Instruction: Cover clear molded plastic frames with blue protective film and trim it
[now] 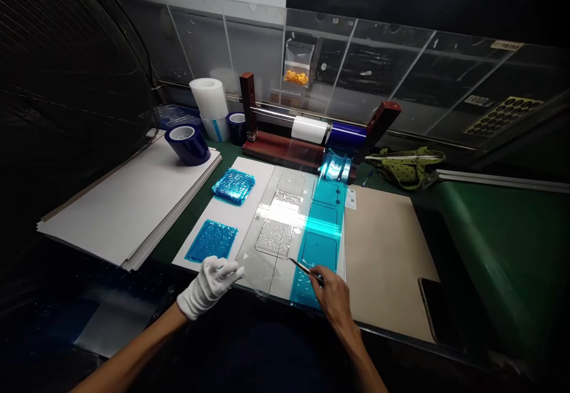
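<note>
My left hand, in a white glove, is at the front edge of the work sheet. Its fingers are closed at the left edge of a clear film. In my bare right hand is a slim craft knife, its tip pointing left over the film. Under the clear film lies a wrinkled, shiny rectangular piece. Right of it runs a strip of blue film over dark rectangular outlines. Left of the clear film are a blue film-covered piece and a stack of similar blue pieces.
A red-brown roller stand holds a white roll and a dark blue roll. White sheets are piled at left under a blue tape roll. A brown board, a phone and a green pouch lie right.
</note>
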`<state>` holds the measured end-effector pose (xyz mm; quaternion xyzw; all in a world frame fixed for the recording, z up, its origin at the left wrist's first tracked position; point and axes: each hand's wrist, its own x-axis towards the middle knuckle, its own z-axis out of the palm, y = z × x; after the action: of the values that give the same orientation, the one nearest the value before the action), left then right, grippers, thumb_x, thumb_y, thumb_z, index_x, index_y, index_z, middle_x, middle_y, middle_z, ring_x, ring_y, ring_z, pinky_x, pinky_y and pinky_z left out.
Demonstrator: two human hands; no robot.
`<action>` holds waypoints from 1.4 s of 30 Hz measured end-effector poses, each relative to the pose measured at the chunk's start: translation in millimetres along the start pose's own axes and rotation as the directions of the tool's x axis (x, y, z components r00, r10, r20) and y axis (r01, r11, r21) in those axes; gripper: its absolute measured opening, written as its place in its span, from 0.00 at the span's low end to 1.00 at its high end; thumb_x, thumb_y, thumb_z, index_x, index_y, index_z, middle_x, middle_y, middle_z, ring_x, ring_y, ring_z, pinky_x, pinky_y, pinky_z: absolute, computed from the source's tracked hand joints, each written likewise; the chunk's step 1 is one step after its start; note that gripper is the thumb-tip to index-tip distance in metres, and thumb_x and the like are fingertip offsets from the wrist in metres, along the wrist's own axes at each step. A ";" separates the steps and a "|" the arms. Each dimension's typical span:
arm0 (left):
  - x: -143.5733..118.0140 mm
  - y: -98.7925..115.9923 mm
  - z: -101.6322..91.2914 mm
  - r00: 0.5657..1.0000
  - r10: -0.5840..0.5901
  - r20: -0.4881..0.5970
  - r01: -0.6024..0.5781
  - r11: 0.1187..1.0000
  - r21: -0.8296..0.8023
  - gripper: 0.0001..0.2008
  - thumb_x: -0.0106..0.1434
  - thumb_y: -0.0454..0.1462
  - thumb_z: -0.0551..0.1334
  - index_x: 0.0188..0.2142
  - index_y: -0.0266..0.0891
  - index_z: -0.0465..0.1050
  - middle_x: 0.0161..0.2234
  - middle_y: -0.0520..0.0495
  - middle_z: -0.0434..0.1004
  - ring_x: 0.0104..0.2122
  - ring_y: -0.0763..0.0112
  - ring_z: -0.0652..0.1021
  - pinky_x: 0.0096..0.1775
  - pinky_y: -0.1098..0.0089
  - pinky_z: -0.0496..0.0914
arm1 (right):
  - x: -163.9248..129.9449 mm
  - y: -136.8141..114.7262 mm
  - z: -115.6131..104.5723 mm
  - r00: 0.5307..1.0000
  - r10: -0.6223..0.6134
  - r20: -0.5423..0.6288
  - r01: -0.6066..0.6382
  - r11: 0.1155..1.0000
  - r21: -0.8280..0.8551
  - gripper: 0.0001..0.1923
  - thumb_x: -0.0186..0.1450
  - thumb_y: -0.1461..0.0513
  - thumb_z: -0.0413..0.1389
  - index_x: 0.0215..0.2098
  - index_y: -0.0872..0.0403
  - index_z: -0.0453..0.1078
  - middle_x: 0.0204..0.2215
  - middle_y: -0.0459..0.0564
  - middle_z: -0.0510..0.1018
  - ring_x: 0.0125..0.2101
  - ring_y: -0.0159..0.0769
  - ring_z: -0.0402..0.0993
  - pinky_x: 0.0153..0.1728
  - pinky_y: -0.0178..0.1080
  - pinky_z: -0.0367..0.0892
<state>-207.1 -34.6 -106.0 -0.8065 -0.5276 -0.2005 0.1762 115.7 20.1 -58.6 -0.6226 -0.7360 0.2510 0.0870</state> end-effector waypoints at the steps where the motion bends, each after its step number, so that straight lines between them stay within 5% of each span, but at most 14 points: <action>1: -2.1 -0.1 0.2 1.000 0.008 -0.013 -0.007 1.000 0.010 0.26 0.59 0.24 0.56 0.44 0.61 0.72 0.39 0.55 0.79 0.28 0.72 0.75 0.39 0.63 0.71 | 11.0 -13.8 2.0 0.999 -0.037 0.014 0.038 0.997 -0.066 0.14 0.68 0.60 0.44 0.38 0.51 0.72 0.36 0.49 0.78 0.35 0.36 0.74 0.32 0.34 0.60; 9: -7.5 4.4 -4.4 0.998 0.036 -0.058 -0.032 0.997 0.068 0.29 0.57 0.20 0.55 0.46 0.58 0.71 0.39 0.55 0.79 0.29 0.71 0.75 0.39 0.64 0.70 | 76.2 -83.7 43.8 0.977 -0.151 0.150 0.184 0.954 -0.235 0.14 0.68 0.63 0.42 0.35 0.51 0.70 0.33 0.49 0.76 0.31 0.33 0.72 0.26 0.33 0.52; 21: 15.0 3.0 -32.7 0.997 0.075 -0.035 -0.076 0.997 -0.026 0.26 0.58 0.23 0.56 0.47 0.56 0.70 0.37 0.56 0.78 0.31 0.72 0.72 0.37 0.65 0.66 | 92.5 -87.2 50.2 0.956 -0.157 0.248 0.223 0.938 -0.267 0.15 0.67 0.66 0.42 0.34 0.52 0.70 0.33 0.50 0.76 0.33 0.35 0.73 0.29 0.33 0.55; 26: 22.1 3.4 -45.6 0.998 0.040 -0.038 -0.042 0.997 -0.067 0.28 0.56 0.22 0.57 0.47 0.57 0.70 0.38 0.54 0.77 0.33 0.70 0.72 0.39 0.64 0.66 | 92.9 -85.7 30.0 0.972 -0.154 0.178 0.181 0.972 -0.152 0.10 0.66 0.64 0.48 0.36 0.50 0.71 0.34 0.48 0.78 0.35 0.36 0.74 0.30 0.33 0.58; 29: 45.0 4.1 -39.8 0.997 -0.041 -0.059 0.035 0.995 -0.099 0.20 0.59 0.27 0.60 0.42 0.57 0.74 0.40 0.51 0.74 0.36 0.67 0.71 0.40 0.61 0.66 | 80.2 -63.4 -2.4 0.991 -0.112 0.077 0.116 0.991 -0.058 0.13 0.67 0.60 0.47 0.47 0.49 0.68 0.41 0.49 0.78 0.39 0.36 0.74 0.34 0.33 0.63; 32: 90.4 6.1 -30.8 0.998 -0.058 0.038 0.064 0.979 -0.193 0.06 0.62 0.39 0.61 0.35 0.54 0.77 0.40 0.49 0.72 0.40 0.64 0.71 0.42 0.59 0.66 | 53.7 -16.9 -39.8 0.995 0.037 -0.097 -0.017 0.979 0.205 0.18 0.67 0.54 0.47 0.49 0.52 0.68 0.41 0.52 0.78 0.36 0.36 0.75 0.35 0.36 0.67; 35: 149.5 13.0 -20.2 0.977 0.007 0.214 0.063 0.946 -0.319 0.10 0.63 0.46 0.58 0.32 0.51 0.77 0.39 0.51 0.73 0.40 0.65 0.71 0.46 0.60 0.64 | 17.0 38.0 -64.6 0.932 0.302 -0.200 -0.165 0.846 0.507 0.22 0.60 0.47 0.53 0.42 0.54 0.71 0.36 0.53 0.78 0.32 0.39 0.75 0.31 0.38 0.71; 38: 205.8 27.4 -2.5 0.940 0.069 0.333 0.080 0.907 -0.414 0.13 0.63 0.48 0.58 0.32 0.47 0.78 0.43 0.50 0.72 0.42 0.65 0.71 0.43 0.64 0.65 | -20.3 79.0 -69.3 0.836 0.518 -0.181 -0.308 0.717 0.626 0.27 0.54 0.44 0.56 0.41 0.56 0.71 0.31 0.52 0.76 0.31 0.40 0.75 0.28 0.37 0.71; 42: 257.6 52.3 30.0 0.888 0.147 0.436 0.082 0.882 -0.465 0.14 0.61 0.47 0.61 0.31 0.39 0.76 0.42 0.47 0.71 0.40 0.66 0.72 0.40 0.65 0.66 | -58.2 102.3 -57.2 0.764 0.624 -0.166 -0.370 0.634 0.679 0.29 0.53 0.43 0.57 0.41 0.57 0.71 0.28 0.51 0.75 0.31 0.40 0.74 0.27 0.37 0.71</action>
<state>-61.3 161.3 -4.3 -0.8580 -0.4752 -0.1232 -0.1509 242.4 -10.7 -47.6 -0.7779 -0.3760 0.3603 0.3517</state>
